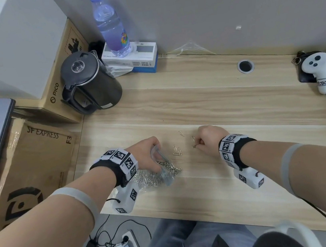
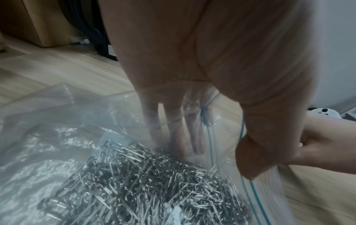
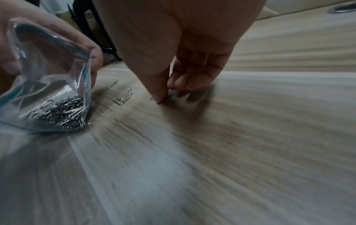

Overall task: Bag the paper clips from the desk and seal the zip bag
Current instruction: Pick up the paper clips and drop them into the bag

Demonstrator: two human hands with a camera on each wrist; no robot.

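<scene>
A clear zip bag (image 1: pixel 155 176) with a teal zip strip lies on the wooden desk, its mouth open, holding a heap of silver paper clips (image 2: pixel 154 182). My left hand (image 1: pixel 148 154) grips the bag's mouth edge, fingers inside and thumb outside (image 2: pixel 256 152). My right hand (image 1: pixel 201 141) is curled over the desk and pinches one paper clip (image 3: pixel 161 101) against the wood with thumb and forefinger. A few loose clips (image 1: pixel 177 150) lie between the hands, another (image 1: pixel 181 133) farther back. In the right wrist view the bag (image 3: pixel 48 94) is at the left.
A black kettle (image 1: pixel 89 81), a water bottle (image 1: pixel 110 26) on a white box, and cardboard boxes (image 1: pixel 27 163) stand at the left and back. A white controller (image 1: pixel 318 72) lies at the right. A cable hole (image 1: pixel 245 66) is in the desk.
</scene>
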